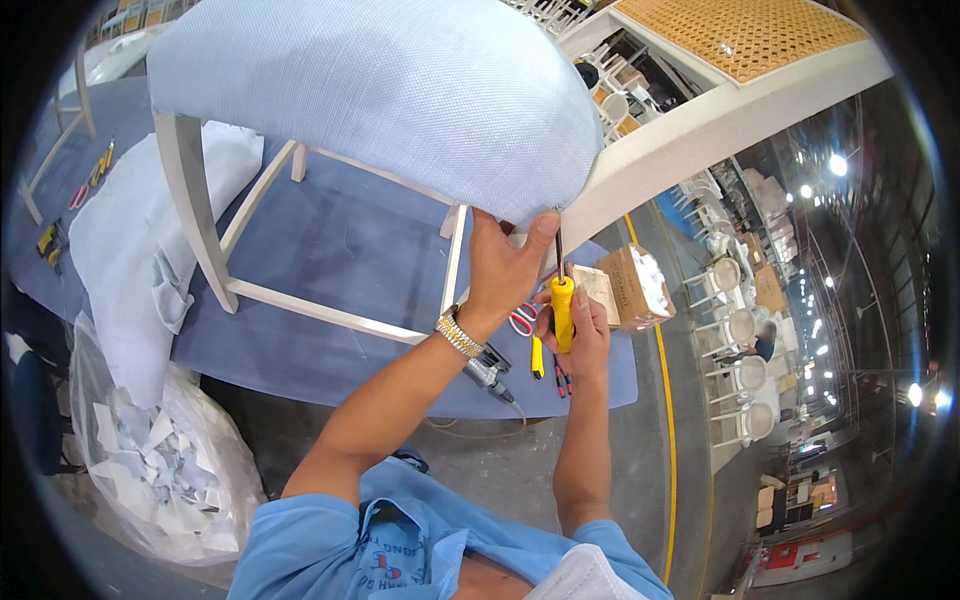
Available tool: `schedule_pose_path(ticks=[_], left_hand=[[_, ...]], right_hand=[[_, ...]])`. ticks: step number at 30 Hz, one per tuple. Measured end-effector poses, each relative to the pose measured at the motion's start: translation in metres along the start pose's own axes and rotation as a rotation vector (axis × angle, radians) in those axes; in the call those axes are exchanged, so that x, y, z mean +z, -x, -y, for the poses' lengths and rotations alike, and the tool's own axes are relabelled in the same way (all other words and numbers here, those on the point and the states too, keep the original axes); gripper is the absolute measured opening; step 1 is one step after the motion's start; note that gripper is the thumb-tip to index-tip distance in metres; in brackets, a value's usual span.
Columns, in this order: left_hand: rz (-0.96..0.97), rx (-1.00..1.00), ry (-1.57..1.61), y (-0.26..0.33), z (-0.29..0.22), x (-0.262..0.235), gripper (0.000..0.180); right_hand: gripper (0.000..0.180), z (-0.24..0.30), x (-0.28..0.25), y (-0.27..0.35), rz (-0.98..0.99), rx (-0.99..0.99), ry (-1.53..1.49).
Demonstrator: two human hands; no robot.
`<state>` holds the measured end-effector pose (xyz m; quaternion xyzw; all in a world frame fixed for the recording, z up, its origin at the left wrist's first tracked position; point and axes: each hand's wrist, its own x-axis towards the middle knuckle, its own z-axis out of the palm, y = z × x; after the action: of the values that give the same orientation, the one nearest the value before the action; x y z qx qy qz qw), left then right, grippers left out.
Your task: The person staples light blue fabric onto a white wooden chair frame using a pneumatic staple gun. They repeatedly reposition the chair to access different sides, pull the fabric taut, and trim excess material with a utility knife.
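Observation:
A white wooden chair [342,318] with a seat covered in light blue woven fabric [385,90] stands on a blue-covered table. My left hand [505,262], with a metal-banded watch on its wrist, grips the seat's near right corner. Its thumb presses by the fabric edge where the seat meets the back frame [690,135]; the other fingers are partly hidden under the seat. Closed round the yellow handle of a screwdriver [562,305] is my right hand [585,335]. The dark shaft points up, and its tip meets the corner beside my left thumb.
Red-handled scissors [522,318], a yellow cutter [538,357], red-and-black pliers [563,378] and a corded or hosed metal tool [488,372] lie on the table [300,365]. An open cardboard box [636,288] sits right. Blue fabric [140,220] hangs left above a scrap-filled plastic bag [165,470].

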<state>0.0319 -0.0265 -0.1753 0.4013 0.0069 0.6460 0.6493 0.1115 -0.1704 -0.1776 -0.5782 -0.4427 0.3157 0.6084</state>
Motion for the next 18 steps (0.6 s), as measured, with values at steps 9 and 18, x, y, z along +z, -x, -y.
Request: schedule_pose_path(ticks=[9, 18], left_hand=[[0.12, -0.254, -0.03, 0.0, -0.024, -0.019, 0.095], [0.356, -0.66, -0.606, 0.133, -0.043, -0.154, 0.026]], right_hand=[[0.048, -0.019, 0.0, -0.004, -0.122, -0.296, 0.31], [0.031, -0.089, -0.015, 0.082, 0.117, 0.078, 0.565]])
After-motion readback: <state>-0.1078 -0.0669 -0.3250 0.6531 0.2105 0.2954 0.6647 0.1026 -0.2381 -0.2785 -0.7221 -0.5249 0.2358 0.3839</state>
